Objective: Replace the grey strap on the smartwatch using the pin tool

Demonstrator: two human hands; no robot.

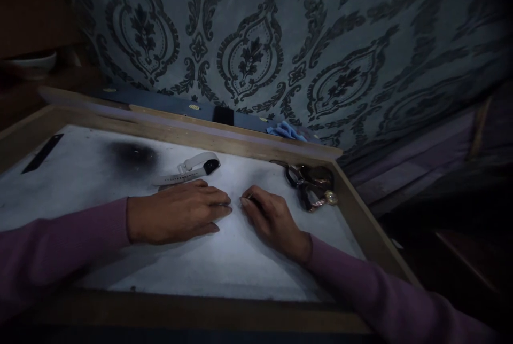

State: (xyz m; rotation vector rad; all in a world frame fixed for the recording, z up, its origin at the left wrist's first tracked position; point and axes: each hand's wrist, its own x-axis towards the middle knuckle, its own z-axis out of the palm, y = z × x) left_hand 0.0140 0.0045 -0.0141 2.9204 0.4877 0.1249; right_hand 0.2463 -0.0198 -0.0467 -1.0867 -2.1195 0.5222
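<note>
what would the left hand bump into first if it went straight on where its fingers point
Probably the fingertips of the right hand, just across a narrow gap over the white surface, though one view leaves their relative heights unclear.

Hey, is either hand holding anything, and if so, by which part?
The right hand is curled as if pinching, but whether it grips something small, and where, can't be told. The left hand is palm down; nothing held shows.
</note>
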